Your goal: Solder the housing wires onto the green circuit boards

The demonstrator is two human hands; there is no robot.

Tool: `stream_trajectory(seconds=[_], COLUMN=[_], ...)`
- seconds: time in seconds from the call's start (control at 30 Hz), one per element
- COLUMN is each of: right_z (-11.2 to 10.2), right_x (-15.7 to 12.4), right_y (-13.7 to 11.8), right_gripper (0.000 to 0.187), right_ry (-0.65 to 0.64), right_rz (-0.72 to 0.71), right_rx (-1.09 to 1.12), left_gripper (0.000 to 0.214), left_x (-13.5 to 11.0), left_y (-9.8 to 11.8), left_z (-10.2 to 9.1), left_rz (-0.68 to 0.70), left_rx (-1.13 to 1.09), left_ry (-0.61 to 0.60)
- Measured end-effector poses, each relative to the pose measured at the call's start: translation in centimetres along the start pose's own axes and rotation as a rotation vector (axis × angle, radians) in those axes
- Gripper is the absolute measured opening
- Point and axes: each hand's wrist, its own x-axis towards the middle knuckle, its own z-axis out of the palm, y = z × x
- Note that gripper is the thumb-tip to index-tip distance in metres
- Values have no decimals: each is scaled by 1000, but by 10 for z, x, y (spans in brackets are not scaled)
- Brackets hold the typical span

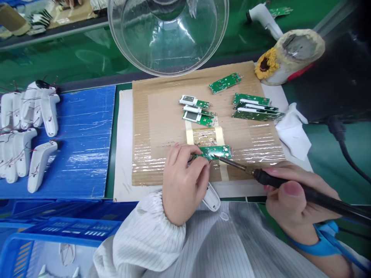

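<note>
White plastic handles (27, 127) with thin wires lie in rows on a blue sheet (84, 143) at far left, well apart from both hands. A cardboard mat (156, 127) taped with clear film sits in the middle. Left hand (185, 183) rests on its near edge, fingers pinched down on the left end of a green circuit board (216, 151); board lies flat on tape strips, poking out to the right of the fingertips. A white plastic piece (211, 197) sits just under that hand. Right hand (290, 193) is clenched around the black handle of a soldering iron (292, 187), held like a pen; its metal tip touches the board just right of the left fingers. More circuit boards (197, 110) lie farther back on the mat, a second stack (255, 106) to their right. A white cloth (294, 129) lies at the mat's right edge; an iron stand (290, 54) with a yellow sponge sits at back right.
</note>
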Motion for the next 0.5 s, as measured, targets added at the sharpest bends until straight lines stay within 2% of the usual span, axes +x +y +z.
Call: stream_trajectory(seconds=[0.43,0.5], right_z=[0,-2], right_x=[-4,-5], right_y=[0,-1], right_gripper=[14,13], right_ry=[7,-11], right_rz=[0,57], right_rx=[-80,-85], left_gripper=[12,12], left_x=[13,13], left_y=[12,12], left_z=[-10,-11], left_rz=[-32,-33], left_rx=[130,134], left_ry=[-167,-170])
